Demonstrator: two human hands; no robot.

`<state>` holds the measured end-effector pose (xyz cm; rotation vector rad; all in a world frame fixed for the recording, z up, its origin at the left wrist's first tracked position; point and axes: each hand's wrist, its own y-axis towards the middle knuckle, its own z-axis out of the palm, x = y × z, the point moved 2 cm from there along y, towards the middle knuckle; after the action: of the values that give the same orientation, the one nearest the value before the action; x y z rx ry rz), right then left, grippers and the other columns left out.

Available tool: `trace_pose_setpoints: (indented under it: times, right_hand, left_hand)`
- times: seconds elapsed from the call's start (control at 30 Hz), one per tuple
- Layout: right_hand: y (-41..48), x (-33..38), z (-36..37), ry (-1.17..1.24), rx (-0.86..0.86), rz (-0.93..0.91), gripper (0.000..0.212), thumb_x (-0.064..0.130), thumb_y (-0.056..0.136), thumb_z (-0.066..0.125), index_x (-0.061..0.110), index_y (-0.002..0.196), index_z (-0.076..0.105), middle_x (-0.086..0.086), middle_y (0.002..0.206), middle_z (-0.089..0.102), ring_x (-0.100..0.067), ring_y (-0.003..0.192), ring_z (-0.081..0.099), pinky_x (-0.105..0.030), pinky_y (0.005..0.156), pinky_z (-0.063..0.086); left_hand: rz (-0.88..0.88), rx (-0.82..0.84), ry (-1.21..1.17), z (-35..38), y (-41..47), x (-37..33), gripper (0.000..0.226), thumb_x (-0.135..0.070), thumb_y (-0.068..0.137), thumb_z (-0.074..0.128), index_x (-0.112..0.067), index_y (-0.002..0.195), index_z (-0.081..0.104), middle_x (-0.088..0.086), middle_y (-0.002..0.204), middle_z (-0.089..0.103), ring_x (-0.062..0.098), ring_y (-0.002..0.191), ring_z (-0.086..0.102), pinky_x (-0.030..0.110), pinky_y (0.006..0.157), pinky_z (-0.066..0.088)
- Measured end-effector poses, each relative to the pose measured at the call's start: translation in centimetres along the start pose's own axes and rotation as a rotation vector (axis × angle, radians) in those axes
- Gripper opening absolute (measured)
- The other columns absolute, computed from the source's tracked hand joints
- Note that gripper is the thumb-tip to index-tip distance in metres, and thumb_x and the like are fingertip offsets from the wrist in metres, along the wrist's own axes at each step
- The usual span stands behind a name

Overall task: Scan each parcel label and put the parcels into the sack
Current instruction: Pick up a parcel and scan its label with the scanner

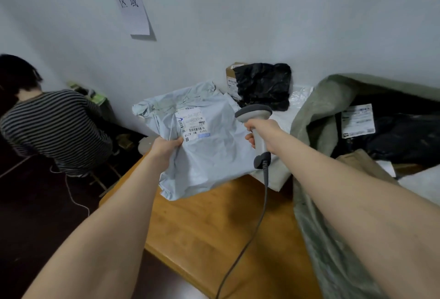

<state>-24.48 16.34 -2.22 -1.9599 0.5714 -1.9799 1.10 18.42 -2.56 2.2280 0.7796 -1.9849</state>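
Observation:
My left hand [164,147] grips the left edge of a pale blue plastic mailer parcel [209,151], held up above the wooden table [214,232]. Its white label [191,124] with barcodes faces me. My right hand [264,133] grips the handle of a grey barcode scanner [256,118], whose head points left at the parcel's label from close by. The scanner's cable hangs down over the table. On the right the green sack [316,118] lies open, with a black parcel [402,139] bearing a white label inside it.
A black plastic parcel [264,84] and a small cardboard box [232,79] stand against the wall behind. A bubble-wrap parcel [301,95] lies beside them. A person in a striped shirt [54,127] crouches on the left. A paper sign [129,1] hangs on the wall.

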Motion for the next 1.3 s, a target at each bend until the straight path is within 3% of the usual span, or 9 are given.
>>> trace_pose_setpoints:
  times: [0.17, 0.3, 0.4, 0.7, 0.8, 0.93, 1.07, 1.23, 1.3]
  right_hand:
    - [-4.9, -1.3, -2.2, 0.066, 0.017, -0.022, 0.016, 0.016, 0.092, 0.061, 0.006, 0.081, 0.055, -0.01, 0.068, 0.056, -0.015, 0.048, 0.048, -0.024, 0.048, 0.045]
    - [-9.0, -0.7, -5.2, 0.156, 0.001, -0.072, 0.012, 0.018, 0.088, 0.066, 0.007, 0.088, 0.059, -0.008, 0.071, 0.056, -0.015, 0.054, 0.054, -0.024, 0.051, 0.049]
    - [-11.7, 0.6, -8.7, 0.22, -0.053, -0.149, 0.018, 0.016, 0.085, 0.069, 0.006, 0.097, 0.06, -0.009, 0.074, 0.056, -0.017, 0.055, 0.054, -0.026, 0.051, 0.049]
    - [-16.8, 2.5, -22.8, 0.245, -0.304, -0.283, 0.034, 0.023, 0.071, 0.074, 0.004, 0.097, 0.062, -0.01, 0.078, 0.064, -0.024, 0.062, 0.061, -0.038, 0.066, 0.055]
    - [-17.4, 1.6, -28.3, 0.228, -0.342, -0.273, 0.028, 0.021, 0.078, 0.072, 0.006, 0.097, 0.06, -0.009, 0.072, 0.059, -0.022, 0.055, 0.057, -0.034, 0.06, 0.053]
    - [-17.7, 0.1, -34.2, 0.27, -0.381, -0.248, 0.031, 0.021, 0.08, 0.072, 0.005, 0.103, 0.058, -0.01, 0.079, 0.059, -0.024, 0.063, 0.059, -0.04, 0.072, 0.057]
    - [-17.3, -0.6, -37.7, 0.329, -0.345, -0.192, 0.012, 0.013, 0.084, 0.066, 0.005, 0.087, 0.059, -0.007, 0.061, 0.058, -0.021, 0.05, 0.055, -0.033, 0.057, 0.052]
    - [-16.8, -1.7, -40.9, 0.311, -0.385, -0.136, 0.016, 0.015, 0.086, 0.066, 0.003, 0.091, 0.056, -0.007, 0.051, 0.056, -0.021, 0.05, 0.053, -0.04, 0.073, 0.053]
    - [-16.4, -2.4, -41.8, 0.31, -0.371, -0.116, 0.02, 0.015, 0.087, 0.066, 0.004, 0.1, 0.056, -0.009, 0.062, 0.055, -0.021, 0.05, 0.052, -0.036, 0.068, 0.052]
  left_hand:
    - [0.047, 0.005, -0.009, -0.9, -6.0, 0.2, 0.036, -0.002, 0.09, 0.064, 0.008, 0.123, 0.056, 0.016, 0.111, 0.061, 0.013, 0.064, 0.055, 0.022, 0.055, 0.052]
    - [0.088, -0.025, -0.026, -1.3, -9.9, -1.7, 0.033, -0.005, 0.088, 0.066, 0.005, 0.119, 0.059, 0.009, 0.093, 0.063, 0.021, 0.076, 0.06, 0.034, 0.078, 0.049]
    - [0.155, -0.026, -0.072, -0.6, -12.4, -4.7, 0.01, -0.007, 0.087, 0.068, -0.005, 0.097, 0.064, 0.004, 0.083, 0.061, 0.027, 0.09, 0.062, 0.039, 0.089, 0.05]
    - [0.291, 0.179, -0.164, 13.7, -20.2, -9.8, 0.015, -0.001, 0.088, 0.065, -0.011, 0.078, 0.059, 0.005, 0.078, 0.06, 0.016, 0.071, 0.058, 0.025, 0.065, 0.052]
    - [0.27, 0.255, -0.167, 20.2, -23.3, -9.0, 0.006, -0.002, 0.087, 0.066, -0.005, 0.088, 0.062, 0.008, 0.081, 0.062, 0.022, 0.076, 0.061, 0.033, 0.072, 0.054]
    - [0.189, 0.256, -0.216, 27.8, -26.4, -7.4, 0.033, -0.009, 0.088, 0.068, 0.004, 0.116, 0.059, 0.014, 0.098, 0.064, 0.031, 0.095, 0.063, 0.042, 0.089, 0.052]
    - [0.044, 0.254, -0.136, 33.3, -28.6, -5.5, 0.026, -0.018, 0.09, 0.066, -0.002, 0.11, 0.06, 0.011, 0.089, 0.062, 0.026, 0.081, 0.059, 0.038, 0.081, 0.05]
    - [-0.241, 0.525, 0.267, 36.7, -30.3, 0.0, 0.043, -0.03, 0.084, 0.073, -0.007, 0.114, 0.051, 0.007, 0.082, 0.052, 0.022, 0.069, 0.051, 0.034, 0.062, 0.044]
    - [-0.199, 0.502, 0.329, 36.6, -30.2, 0.3, 0.061, -0.028, 0.08, 0.077, -0.002, 0.127, 0.046, 0.012, 0.102, 0.058, 0.028, 0.09, 0.058, 0.039, 0.078, 0.051]
